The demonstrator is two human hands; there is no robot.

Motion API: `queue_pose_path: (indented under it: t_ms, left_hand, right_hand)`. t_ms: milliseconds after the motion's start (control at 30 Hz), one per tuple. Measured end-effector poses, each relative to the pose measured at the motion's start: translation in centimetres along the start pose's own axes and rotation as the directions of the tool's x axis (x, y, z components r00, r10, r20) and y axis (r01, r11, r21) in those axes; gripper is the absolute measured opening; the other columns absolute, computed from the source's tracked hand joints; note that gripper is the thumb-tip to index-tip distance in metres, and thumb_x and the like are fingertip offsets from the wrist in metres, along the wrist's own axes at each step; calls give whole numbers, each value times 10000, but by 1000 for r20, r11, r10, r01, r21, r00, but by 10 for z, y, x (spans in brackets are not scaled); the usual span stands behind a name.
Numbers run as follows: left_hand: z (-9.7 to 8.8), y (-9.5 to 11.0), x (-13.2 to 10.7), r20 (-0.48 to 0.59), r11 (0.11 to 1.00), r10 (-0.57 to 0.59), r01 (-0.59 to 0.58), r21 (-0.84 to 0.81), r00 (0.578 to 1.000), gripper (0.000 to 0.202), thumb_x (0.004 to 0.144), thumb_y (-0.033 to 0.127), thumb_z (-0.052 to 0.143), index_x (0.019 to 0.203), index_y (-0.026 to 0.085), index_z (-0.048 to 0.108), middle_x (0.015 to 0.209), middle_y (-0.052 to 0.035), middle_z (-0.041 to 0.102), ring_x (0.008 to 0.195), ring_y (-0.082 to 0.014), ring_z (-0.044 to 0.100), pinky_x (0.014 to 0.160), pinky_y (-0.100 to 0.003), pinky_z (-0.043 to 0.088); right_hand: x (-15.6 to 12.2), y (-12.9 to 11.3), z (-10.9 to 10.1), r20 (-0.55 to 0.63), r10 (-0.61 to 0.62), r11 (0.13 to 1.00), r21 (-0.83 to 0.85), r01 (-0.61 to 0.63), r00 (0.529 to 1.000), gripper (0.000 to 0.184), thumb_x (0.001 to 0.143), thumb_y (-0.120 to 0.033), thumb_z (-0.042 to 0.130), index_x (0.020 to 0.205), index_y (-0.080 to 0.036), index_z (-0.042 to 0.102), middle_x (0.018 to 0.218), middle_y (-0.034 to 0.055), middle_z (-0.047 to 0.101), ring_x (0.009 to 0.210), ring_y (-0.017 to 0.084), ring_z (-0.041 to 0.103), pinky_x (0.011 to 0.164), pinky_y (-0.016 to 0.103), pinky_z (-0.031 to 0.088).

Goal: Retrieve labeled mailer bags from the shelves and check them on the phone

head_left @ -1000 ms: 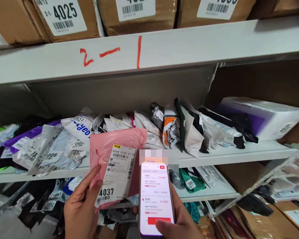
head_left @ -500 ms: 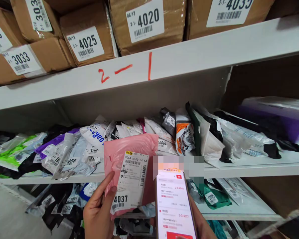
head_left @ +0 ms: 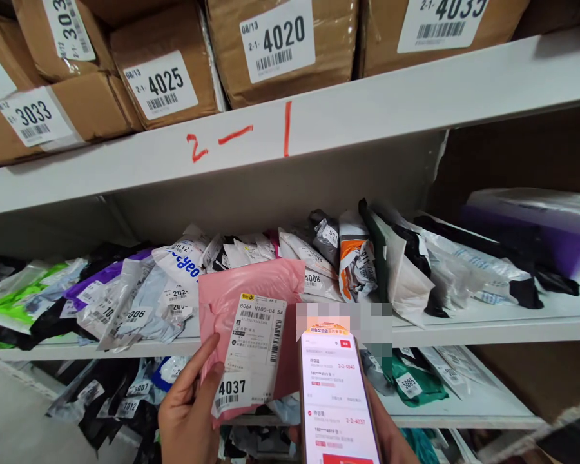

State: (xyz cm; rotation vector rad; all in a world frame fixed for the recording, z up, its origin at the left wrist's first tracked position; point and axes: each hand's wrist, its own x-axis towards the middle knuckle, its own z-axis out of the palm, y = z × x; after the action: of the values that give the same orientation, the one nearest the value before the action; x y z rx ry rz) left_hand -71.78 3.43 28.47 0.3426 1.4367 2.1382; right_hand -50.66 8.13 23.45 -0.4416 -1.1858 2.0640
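Observation:
My left hand (head_left: pixel 188 412) grips a pink mailer bag (head_left: pixel 241 290) from its lower left, thumb pressed on the front. The bag carries a white shipping label and a sticker reading 4037 (head_left: pixel 232 390). My right hand (head_left: pixel 391 438) holds a smartphone (head_left: pixel 336 399) upright beside the bag, its lit screen showing a list with red entries. Most of the right hand is hidden behind the phone. Both are held in front of a white shelf marked 2-1 (head_left: pixel 236 138).
The middle shelf (head_left: pixel 488 322) holds several poly mailers in white, grey, black, purple and green with numbered stickers. Cardboard boxes labelled 4020 (head_left: pixel 280 38), 4025 and 3033 sit on the top shelf. More mailers lie on the lower shelf (head_left: pixel 464 406).
The view has tilted upward, showing more of the boxes on top. The pink bag and the phone now sit further right and lower in view; both grips are unchanged.

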Motion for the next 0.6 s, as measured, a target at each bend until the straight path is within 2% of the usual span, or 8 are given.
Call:
queue_pose_path:
  t_ms: [133, 267, 367, 467, 533, 600]
  left_hand:
    - [1, -1, 2, 1, 1000, -24, 24, -7, 1000, 700, 436, 382, 873, 1091, 215, 689, 994, -79, 723, 822, -265, 687, 630, -283, 587]
    - [0, 0, 1, 22, 998, 23, -24, 53, 999, 626, 500, 403, 846, 1081, 230, 691, 1049, -53, 712, 984, -241, 649, 716, -211, 560]
    - [1, 5, -5, 13, 991, 43, -45, 125, 999, 620, 525, 391, 823, 1110, 248, 675, 1067, -31, 706, 782, -185, 676, 524, -165, 523]
    - [5, 10, -10, 14, 989, 48, -50, 138, 999, 615, 540, 347, 803, 1133, 265, 660, 1069, -23, 703, 547, -127, 612, 340, -168, 389]
    - [9, 12, -11, 18, 992, 41, -43, 118, 999, 584, 563, 331, 786, 1131, 275, 657, 1054, -20, 705, 542, -132, 602, 355, -189, 402]
    - [12, 13, -12, 1, 995, 28, -28, 100, 1000, 530, 580, 318, 762, 1100, 284, 664, 1014, -4, 710, 619, -156, 623, 451, -220, 478]
  right_hand:
    - [0, 1, -2, 11, 17, 1000, -11, -16, 1000, 1074, 623, -459, 795, 1463, -346, 135, 1322, 104, 563, 1127, 370, 579, 934, 522, 475]
    - [-2, -3, 5, 2, 17, 997, 71, -17, 1000, 1098, 609, -410, 815, 1454, -314, 120, 1206, 98, 641, 1077, 345, 617, 926, 496, 482]
    - [-3, -11, 16, 7, 44, 993, 106, -44, 999, 1143, 616, -393, 814, 1447, -249, 43, 1090, 110, 692, 1041, 312, 641, 888, 448, 499]
    - [-3, -20, 26, 14, 14, 993, 118, -16, 1000, 1118, 626, -364, 810, 1422, -216, 40, 1059, 121, 703, 992, 281, 664, 848, 413, 505]
    - [-3, -24, 29, 14, 5, 993, 120, -7, 1000, 1058, 639, -324, 797, 1403, -228, 72, 1073, 118, 699, 991, 268, 665, 838, 402, 501]
    - [-4, -27, 31, 16, 5, 994, 107, -7, 1000, 984, 657, -297, 776, 1387, -240, 118, 1080, 110, 696, 1004, 262, 660, 845, 399, 491]
